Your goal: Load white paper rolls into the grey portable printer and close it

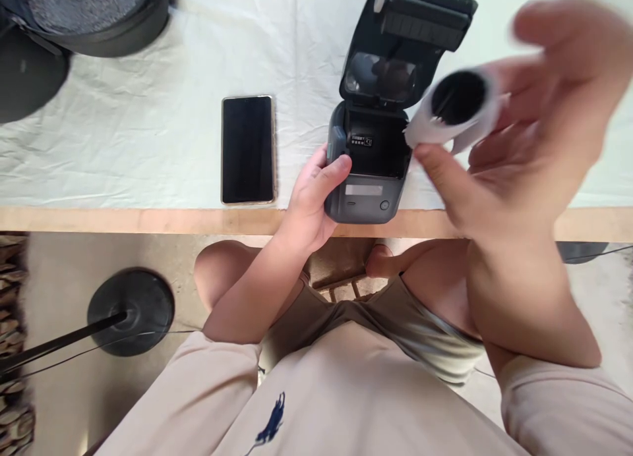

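A dark grey label printer (pixel 368 202) is held at the table's front edge, its lid (pixel 390 47) swung up and its black inner bay bare. My left hand (pixel 316 196) grips the printer's left side, with the thumb on the rim of the bay. Up and to the right, my right hand (pixel 534 126) holds a white paper roll (pixel 420 128) between thumb and fingers. The roll's dark hollow core faces me, and it is close beside the bay's right edge. Some of the right fingers are blurred.
A smartphone (pixel 248 149) lies screen up on the pale tablecloth (pixel 188 159), left of the printer. At the upper left is a black case (pixel 123 34). A wooden strip (pixel 123 220) runs along the table's front. A round black stand base (pixel 131 311) is on the floor.
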Available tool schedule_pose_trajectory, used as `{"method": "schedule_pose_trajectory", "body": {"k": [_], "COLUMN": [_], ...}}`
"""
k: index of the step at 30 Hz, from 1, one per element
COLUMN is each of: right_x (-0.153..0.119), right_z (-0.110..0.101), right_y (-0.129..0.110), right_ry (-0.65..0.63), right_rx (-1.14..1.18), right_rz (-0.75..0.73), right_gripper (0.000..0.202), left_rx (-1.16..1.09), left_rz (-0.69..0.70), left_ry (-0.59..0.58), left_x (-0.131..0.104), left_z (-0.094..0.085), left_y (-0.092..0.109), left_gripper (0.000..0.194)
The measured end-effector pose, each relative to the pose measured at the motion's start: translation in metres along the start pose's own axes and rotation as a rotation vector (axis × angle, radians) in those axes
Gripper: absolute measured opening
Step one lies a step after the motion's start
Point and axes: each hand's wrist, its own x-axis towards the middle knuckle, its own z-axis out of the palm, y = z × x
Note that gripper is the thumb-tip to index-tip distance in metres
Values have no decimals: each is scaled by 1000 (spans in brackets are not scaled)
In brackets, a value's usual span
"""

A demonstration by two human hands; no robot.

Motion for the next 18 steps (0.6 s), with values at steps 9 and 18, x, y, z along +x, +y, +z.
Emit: {"method": "schedule_pose_trajectory", "body": {"k": [9, 18], "right_x": [-5, -7], "right_z": [7, 20], "right_y": [-16, -33], "right_ry": [-138, -199], "right_rx": [-592, -496], "right_rz": [-207, -291], "right_gripper": [16, 7], "left_rx": [72, -29], "left_rz": [33, 11], "left_ry": [-10, -65], "left_x": [-5, -3], "left_z": [2, -5], "left_y": [-4, 0], "left_gripper": [28, 18]}}
